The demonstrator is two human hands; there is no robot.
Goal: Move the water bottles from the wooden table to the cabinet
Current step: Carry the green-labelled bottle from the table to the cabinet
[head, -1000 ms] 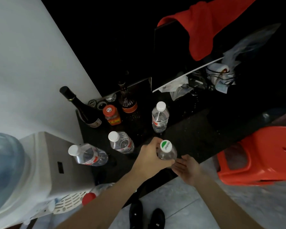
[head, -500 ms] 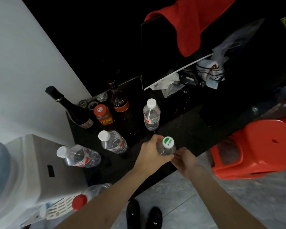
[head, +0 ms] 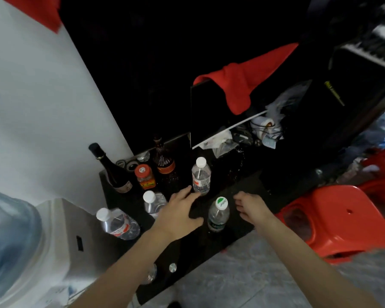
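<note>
Red stool, wine bottle — spice jar

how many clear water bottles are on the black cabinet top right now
4. A white-capped bottle stands at the back, the green-capped bottle stands between the hands, another white-capped one sits partly behind the left hand, and one leans at the left edge. More may be hidden.

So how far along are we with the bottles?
Done: four water bottles stand on the dark cabinet top, including the green-capped bottle, now free of both hands. In hand: nothing; left hand and right hand are open. Left: unclear, the wooden table is out of view.
</note>
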